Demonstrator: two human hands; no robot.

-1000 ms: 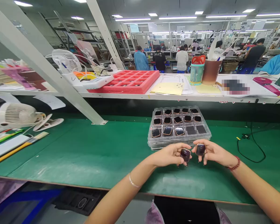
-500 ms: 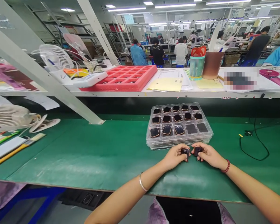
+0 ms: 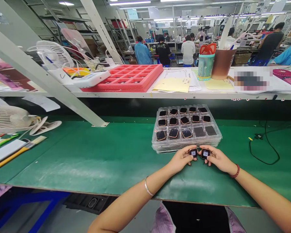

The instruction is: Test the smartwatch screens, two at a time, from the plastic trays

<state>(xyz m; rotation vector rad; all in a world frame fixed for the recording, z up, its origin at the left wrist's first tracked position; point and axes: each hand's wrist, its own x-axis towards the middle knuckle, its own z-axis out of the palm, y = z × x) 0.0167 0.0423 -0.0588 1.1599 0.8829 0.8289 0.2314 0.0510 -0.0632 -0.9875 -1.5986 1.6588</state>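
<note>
My left hand (image 3: 183, 159) is closed around a square smartwatch body (image 3: 193, 153), its lit screen showing a QR code. A second smartwatch body (image 3: 205, 154), also lit with a QR code, is held in my right hand (image 3: 217, 158). The two watches are side by side, a small gap apart, just in front of a stack of clear plastic trays (image 3: 157, 147). In the top tray, dark-screened watch bodies (image 3: 174, 133) with gold-coloured rims lie in rows of compartments. Two front-right compartments (image 3: 199, 131) hold no watch.
A white shelf edge (image 3: 135, 95) runs behind the trays, bearing a red foam tray (image 3: 145, 84), papers (image 3: 172, 84) and a brown cup (image 3: 223, 64). A black cable (image 3: 264, 162) lies at right. At left are a white fan (image 3: 9, 118) and a brush (image 3: 38, 140).
Both watch screens have gone from dark to lit, now showing QR codes. My hands stay in nearly the same place, and the view has tilted slightly.
</note>
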